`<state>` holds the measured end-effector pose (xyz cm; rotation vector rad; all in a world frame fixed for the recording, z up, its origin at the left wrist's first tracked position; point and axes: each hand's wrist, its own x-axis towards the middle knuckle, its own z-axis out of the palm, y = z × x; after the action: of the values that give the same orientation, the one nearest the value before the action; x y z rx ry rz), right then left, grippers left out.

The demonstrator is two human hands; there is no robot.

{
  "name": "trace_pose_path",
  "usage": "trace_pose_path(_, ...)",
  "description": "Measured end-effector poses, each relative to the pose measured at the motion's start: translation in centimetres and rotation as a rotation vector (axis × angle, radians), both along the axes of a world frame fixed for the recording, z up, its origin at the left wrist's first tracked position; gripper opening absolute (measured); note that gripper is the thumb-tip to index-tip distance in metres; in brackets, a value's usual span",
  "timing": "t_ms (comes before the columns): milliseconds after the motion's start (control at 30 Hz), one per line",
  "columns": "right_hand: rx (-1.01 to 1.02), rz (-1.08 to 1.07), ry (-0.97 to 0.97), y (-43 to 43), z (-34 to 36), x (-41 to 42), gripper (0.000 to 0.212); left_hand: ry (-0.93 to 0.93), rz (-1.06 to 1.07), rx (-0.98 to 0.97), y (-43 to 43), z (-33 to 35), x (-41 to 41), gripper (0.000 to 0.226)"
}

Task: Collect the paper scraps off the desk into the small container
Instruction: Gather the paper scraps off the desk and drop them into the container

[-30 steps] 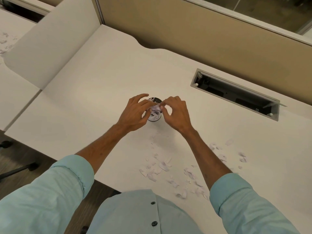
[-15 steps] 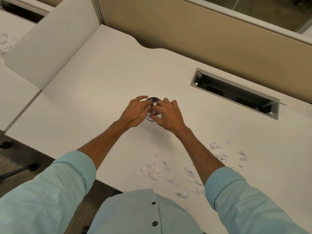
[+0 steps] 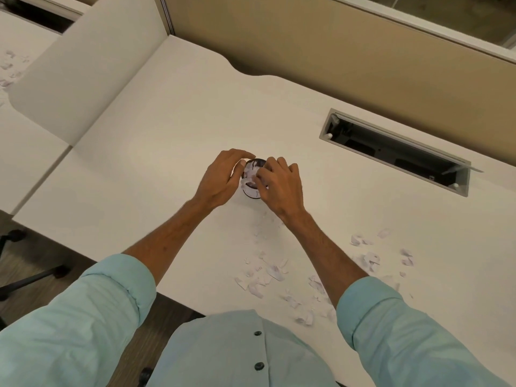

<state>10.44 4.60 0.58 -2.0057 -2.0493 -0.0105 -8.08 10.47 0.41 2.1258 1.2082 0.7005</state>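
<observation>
A small round container (image 3: 251, 192) with a dark rim stands in the middle of the white desk (image 3: 156, 169). Paper scraps (image 3: 249, 173) fill its mouth. My left hand (image 3: 220, 180) curls round the container's left side, fingertips over the rim. My right hand (image 3: 282, 188) comes in from the right, its bunched fingertips down on the scraps in the mouth. Several loose paper scraps (image 3: 268, 272) lie on the desk near my body, and another scatter of scraps (image 3: 371, 258) lies to the right. Most of the container is hidden by my hands.
An open cable slot (image 3: 396, 152) is sunk into the desk at the back right. A tan partition (image 3: 335, 51) runs along the back, and a white divider (image 3: 83, 79) stands at the left. A chair base (image 3: 28, 275) is on the floor at the left.
My right hand dropped from pinching scraps above the container to pressing them into its mouth. My left hand closed in round the container's side.
</observation>
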Motion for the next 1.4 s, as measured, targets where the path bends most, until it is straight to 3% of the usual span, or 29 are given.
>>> trace_pose_path(133,0.016,-0.098,0.176,0.0,0.2,0.5,0.017,0.086,-0.094,0.202,-0.2,-1.4,-1.1,0.03)
trace_pose_path(200,0.075,-0.115,0.238,-0.4,0.2,0.8,0.016,0.126,-0.091,0.244,-0.6,-1.9,-1.8,0.041)
trace_pose_path(367,0.065,-0.087,0.182,-1.6,-0.5,1.2,0.024,0.264,-0.005,0.063,-2.0,-2.6,-2.6,0.072)
trace_pose_path(467,0.035,-0.038,0.147,-1.7,-0.8,1.0,0.025,0.238,-0.007,-0.018,-2.3,-3.0,-2.3,0.058)
trace_pose_path(667,-0.034,0.053,0.062,-1.9,-1.0,0.5,0.031,0.145,-0.009,0.007,-2.3,-2.2,-1.6,0.039)
trace_pose_path(900,-0.083,0.056,0.054,-1.7,-0.9,0.8,0.038,0.163,-0.035,0.296,-2.1,-1.2,-1.4,0.012)
trace_pose_path(1067,-0.146,0.092,0.099,-1.8,-0.8,0.8,0.051,0.312,-0.115,0.514,-0.8,-0.5,-0.5,0.01)
trace_pose_path(1167,-0.181,0.11,0.114,-1.8,-0.8,0.8,0.055,0.428,-0.145,0.477,-0.6,-0.2,0.3,0.017)
trace_pose_path(1267,-0.117,0.127,0.197,-1.8,-0.5,1.4,0.05,0.455,-0.141,0.426,-0.3,0.1,0.9,0.02)
trace_pose_path(1400,0.148,0.037,0.378,-2.8,-0.2,2.6,0.038,0.421,-0.157,0.426,-0.1,0.2,1.5,0.02)
